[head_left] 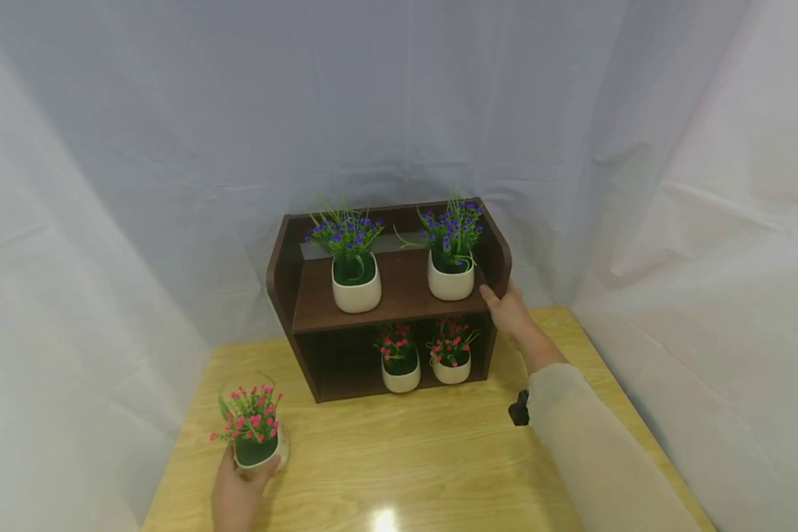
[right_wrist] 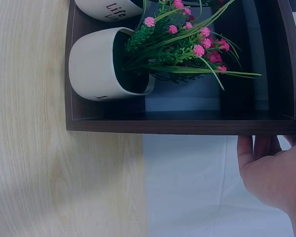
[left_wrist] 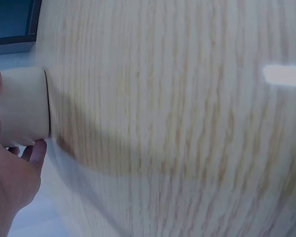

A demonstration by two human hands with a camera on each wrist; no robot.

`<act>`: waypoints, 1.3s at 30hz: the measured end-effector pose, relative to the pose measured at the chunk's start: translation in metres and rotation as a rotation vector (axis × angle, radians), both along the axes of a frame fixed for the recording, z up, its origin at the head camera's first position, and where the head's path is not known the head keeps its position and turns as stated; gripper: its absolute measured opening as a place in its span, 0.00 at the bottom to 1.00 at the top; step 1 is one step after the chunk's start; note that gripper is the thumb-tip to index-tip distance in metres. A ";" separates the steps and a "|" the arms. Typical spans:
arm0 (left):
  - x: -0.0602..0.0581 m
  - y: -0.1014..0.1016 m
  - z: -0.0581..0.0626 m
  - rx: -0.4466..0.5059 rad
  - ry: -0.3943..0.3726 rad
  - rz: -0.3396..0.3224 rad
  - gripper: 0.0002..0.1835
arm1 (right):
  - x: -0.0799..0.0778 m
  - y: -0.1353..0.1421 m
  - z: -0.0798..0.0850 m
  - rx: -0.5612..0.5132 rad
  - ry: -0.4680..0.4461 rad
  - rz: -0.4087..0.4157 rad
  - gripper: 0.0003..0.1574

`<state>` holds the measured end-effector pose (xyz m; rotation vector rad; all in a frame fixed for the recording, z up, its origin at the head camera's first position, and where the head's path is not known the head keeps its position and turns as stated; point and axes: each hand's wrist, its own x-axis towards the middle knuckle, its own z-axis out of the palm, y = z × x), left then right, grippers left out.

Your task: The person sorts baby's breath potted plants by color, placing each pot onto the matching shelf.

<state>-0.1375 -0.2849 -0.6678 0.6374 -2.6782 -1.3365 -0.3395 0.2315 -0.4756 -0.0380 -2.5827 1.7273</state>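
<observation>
My left hand (head_left: 241, 491) grips a white pot of pink artificial flowers (head_left: 256, 432) at the table's left side, thumb and fingers on opposite sides of the pot. In the left wrist view the pot (left_wrist: 24, 106) has its base close to the wood; whether it touches cannot be told. My right hand (head_left: 510, 314) holds the right side panel of a dark brown two-tier shelf (head_left: 399, 321), thumb at the front edge and fingers on the outer face. In the right wrist view those fingers (right_wrist: 245, 150) lie against the panel's outside.
Two white pots of purple flowers (head_left: 357, 292) (head_left: 451, 281) stand on the upper tier. Below, two pots of pink flowers (head_left: 401, 373) (head_left: 452, 366) stand at the middle and right. The shelf stands on a wooden table (head_left: 399, 458), with pale curtains (head_left: 399, 96) around it.
</observation>
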 end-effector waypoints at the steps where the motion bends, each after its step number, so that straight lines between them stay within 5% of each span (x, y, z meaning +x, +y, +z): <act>1: 0.000 0.000 0.000 -0.001 -0.001 0.002 0.62 | 0.000 0.000 0.000 -0.001 0.000 0.000 0.46; 23: 0.007 0.045 0.014 0.089 -0.064 -0.053 0.72 | 0.000 0.000 0.000 -0.017 0.009 -0.006 0.44; 39: 0.001 0.099 0.016 0.079 0.037 -0.139 0.63 | -0.002 0.001 -0.001 -0.005 -0.012 -0.009 0.46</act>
